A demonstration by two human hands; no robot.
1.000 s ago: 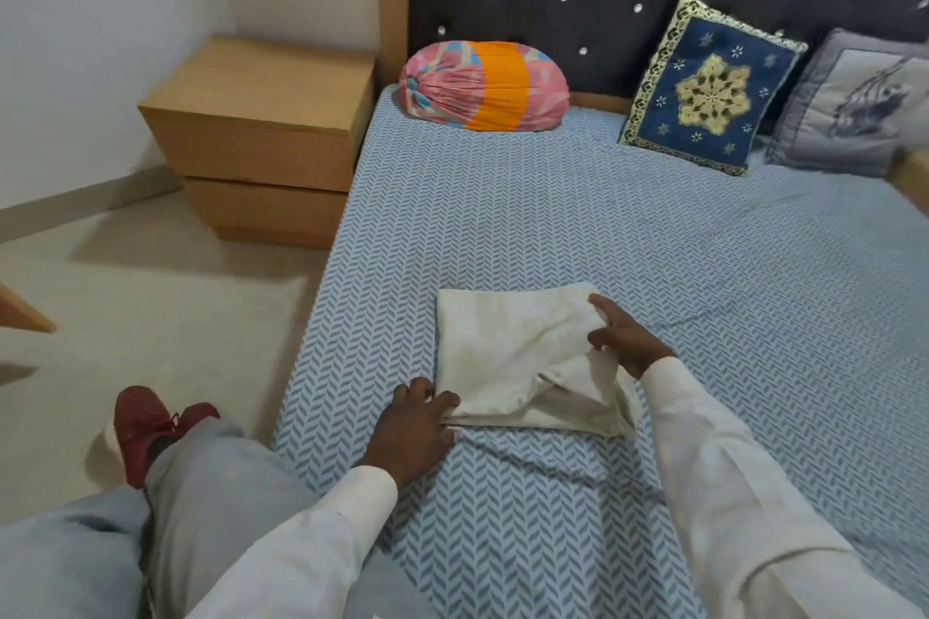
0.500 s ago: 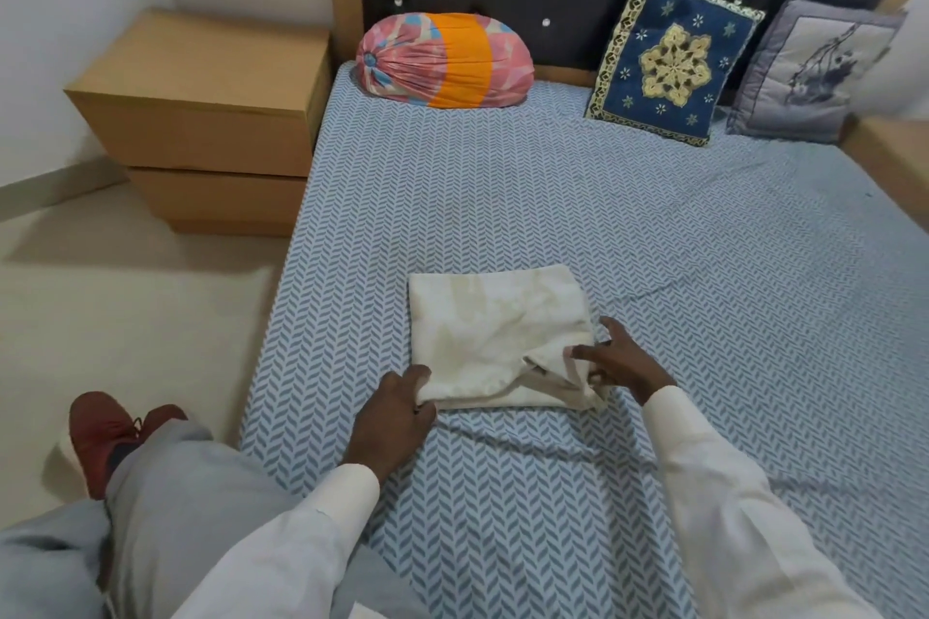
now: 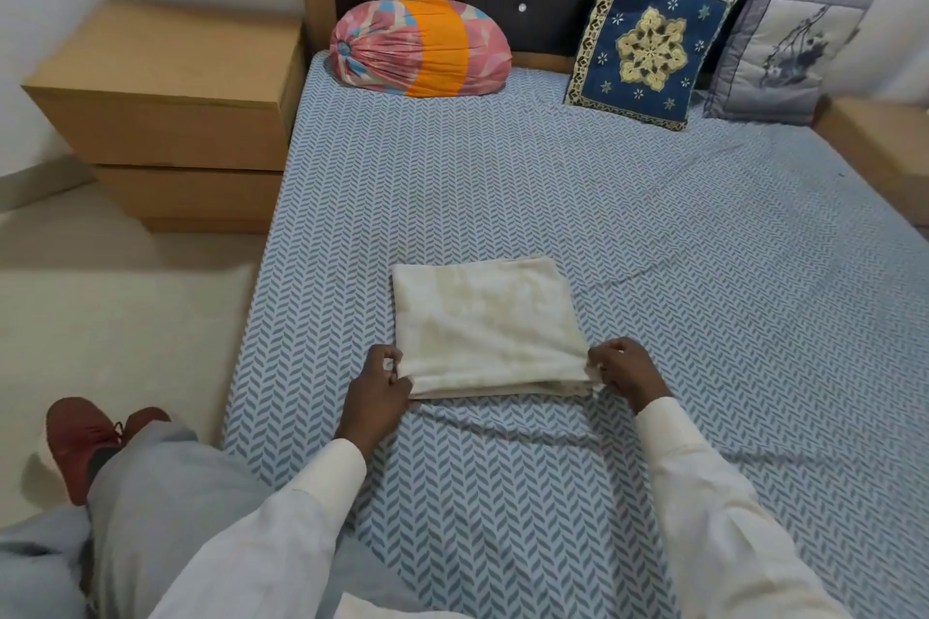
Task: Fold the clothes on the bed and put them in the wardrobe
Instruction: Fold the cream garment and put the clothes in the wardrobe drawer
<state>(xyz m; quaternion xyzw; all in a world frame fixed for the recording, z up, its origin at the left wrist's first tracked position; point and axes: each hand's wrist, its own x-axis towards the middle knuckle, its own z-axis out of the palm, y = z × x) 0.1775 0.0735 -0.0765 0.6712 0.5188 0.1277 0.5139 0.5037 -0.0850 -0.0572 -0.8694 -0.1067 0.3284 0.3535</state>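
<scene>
Showing the cream mottled cloth [image 3: 482, 317] as a squared rectangle of several layers, flat on the bed with the blue-and-white herringbone sheet [image 3: 704, 266]. It lies in the near half of the bed, well apart from the pillows at the headboard. One second before, a loose flap sagged from the near right corner and the right hand lay on top of the right edge. Half a second before, that hand was tucking the flap under. The flap is now gathered in, and the near edge reads as one even stack. On this evidence the fold of this piece is finished or nearly so, and what remains is the carry to the wardrobe, which is out of view.

The left hand [image 3: 379, 390] sits at the near left corner, fingers curled, thumb and fingers pinching the edge of the stack. The right hand [image 3: 626, 369] mirrors it at the near right corner, knuckles up, fingertips closed on the layered edge. Both white-sleeved forearms reach forward from the bottom of the view, wrists low over the sheet. The cloth is not lifted.
</scene>
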